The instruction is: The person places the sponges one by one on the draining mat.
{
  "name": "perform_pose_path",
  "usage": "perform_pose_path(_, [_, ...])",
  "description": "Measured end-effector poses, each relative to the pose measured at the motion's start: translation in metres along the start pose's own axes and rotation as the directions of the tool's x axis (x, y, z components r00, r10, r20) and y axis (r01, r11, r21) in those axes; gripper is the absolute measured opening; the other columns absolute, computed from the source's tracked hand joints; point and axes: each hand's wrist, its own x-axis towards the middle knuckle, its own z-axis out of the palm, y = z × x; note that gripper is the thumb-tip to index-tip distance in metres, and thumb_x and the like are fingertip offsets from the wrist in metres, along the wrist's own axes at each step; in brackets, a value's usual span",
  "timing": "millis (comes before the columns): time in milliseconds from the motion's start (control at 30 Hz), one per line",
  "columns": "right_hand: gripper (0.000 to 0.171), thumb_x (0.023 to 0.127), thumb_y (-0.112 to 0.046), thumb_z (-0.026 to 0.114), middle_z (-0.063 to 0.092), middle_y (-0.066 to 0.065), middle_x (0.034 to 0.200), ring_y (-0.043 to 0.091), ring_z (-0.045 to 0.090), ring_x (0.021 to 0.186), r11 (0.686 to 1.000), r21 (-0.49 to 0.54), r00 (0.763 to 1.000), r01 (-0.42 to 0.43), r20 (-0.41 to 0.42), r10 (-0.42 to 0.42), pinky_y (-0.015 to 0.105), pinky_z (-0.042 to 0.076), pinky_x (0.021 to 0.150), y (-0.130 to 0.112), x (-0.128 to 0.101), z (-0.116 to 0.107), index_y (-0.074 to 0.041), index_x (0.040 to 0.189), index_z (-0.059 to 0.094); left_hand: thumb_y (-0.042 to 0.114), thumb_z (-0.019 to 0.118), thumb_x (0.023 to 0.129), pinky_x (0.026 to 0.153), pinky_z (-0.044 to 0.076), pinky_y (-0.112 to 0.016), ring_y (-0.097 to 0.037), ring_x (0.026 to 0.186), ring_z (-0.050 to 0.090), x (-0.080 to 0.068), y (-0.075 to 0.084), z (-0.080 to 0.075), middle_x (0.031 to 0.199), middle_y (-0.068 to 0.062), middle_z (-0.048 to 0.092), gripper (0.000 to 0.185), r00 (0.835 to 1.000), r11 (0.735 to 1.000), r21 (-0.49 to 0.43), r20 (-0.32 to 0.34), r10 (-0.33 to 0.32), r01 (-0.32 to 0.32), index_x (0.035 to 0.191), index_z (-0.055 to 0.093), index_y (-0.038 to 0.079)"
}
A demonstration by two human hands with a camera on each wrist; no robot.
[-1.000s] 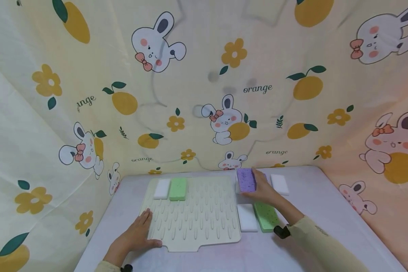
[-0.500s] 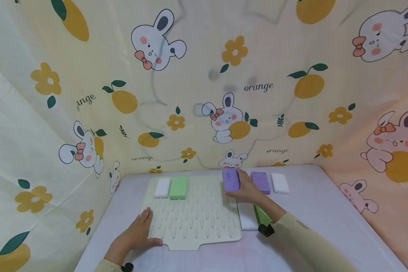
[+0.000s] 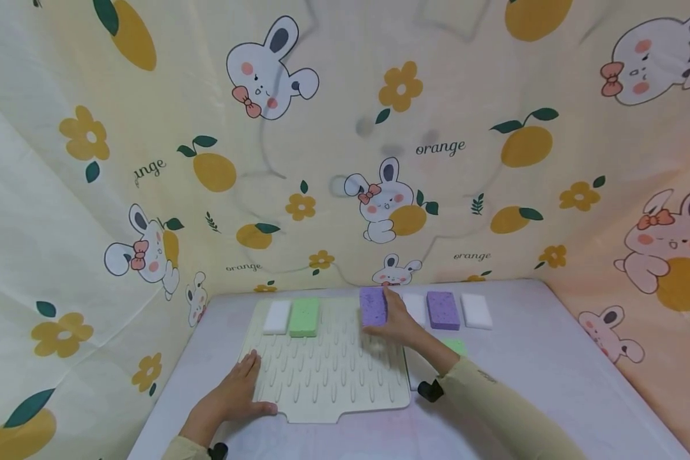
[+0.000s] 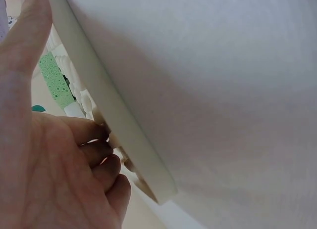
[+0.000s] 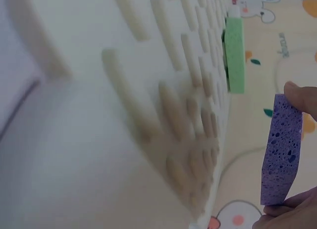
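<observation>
A purple sponge [image 3: 374, 306] is pinched between the thumb and fingers of my right hand [image 3: 399, 321], over the back right of a cream ridged mat [image 3: 333, 370]. The right wrist view shows this purple sponge [image 5: 281, 150] held by its two ends, apart from the ridges. On the mat's back left, a white sponge [image 3: 277, 317] and a green sponge [image 3: 305, 317] lie side by side. My left hand [image 3: 230, 393] rests against the mat's left edge and near corner; in the left wrist view its fingers touch the mat's rim [image 4: 114, 110].
Right of the mat lie another purple sponge [image 3: 443, 310], a white sponge [image 3: 476, 311] and a second white one [image 3: 414, 308], partly behind my hand. My right arm mostly hides a green sponge [image 3: 454, 346]. A printed cloth [image 3: 322, 160] hangs behind the table.
My right hand has carried the purple sponge leftward from the row beside the mat to over the mat, uncovering the other purple sponge. My left hand stays in place.
</observation>
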Motion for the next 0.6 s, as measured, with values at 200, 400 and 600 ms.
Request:
perform_pose_path(200, [0.129, 0.078, -0.03, 0.097, 0.025, 0.035, 0.17, 0.051, 0.03, 0.155, 1.0, -0.007, 1.0, -0.01, 0.017, 0.01, 0.063, 0.032, 0.127, -0.007, 0.006, 0.015, 0.012, 0.166, 0.012, 0.063, 0.088, 0.079, 0.131, 0.023, -0.061, -0.051, 0.16, 0.02, 0.001, -0.003, 0.0, 0.171, -0.038, 0.02, 0.13, 1.0, 1.0, -0.006, -0.005, 0.002, -0.002, 0.159, 0.027, -0.02])
perform_pose_path(400, [0.13, 0.078, -0.029, 0.098, 0.028, 0.036, 0.167, 0.051, 0.034, 0.152, 1.0, 0.014, 1.0, -0.004, 0.022, 0.004, 0.063, 0.034, 0.126, -0.011, 0.01, 0.032, 0.013, 0.166, 0.012, 0.064, 0.088, 0.079, 0.131, 0.023, -0.061, -0.051, 0.16, 0.02, 0.002, -0.004, 0.001, 0.17, -0.038, 0.02, 0.131, 1.0, 1.0, -0.002, -0.007, 0.0, 0.0, 0.159, 0.027, -0.02])
perform_pose_path(600, [0.129, 0.079, -0.032, 0.097, 0.029, 0.036, 0.166, 0.05, 0.038, 0.15, 0.999, 0.034, 0.999, -0.018, 0.033, 0.017, 0.063, 0.037, 0.124, -0.015, 0.015, 0.046, 0.011, 0.167, 0.013, 0.064, 0.088, 0.079, 0.131, 0.023, -0.06, -0.051, 0.16, 0.02, 0.003, -0.005, 0.002, 0.17, -0.038, 0.02, 0.131, 1.0, 1.0, -0.001, -0.008, 0.005, -0.005, 0.16, 0.027, -0.019])
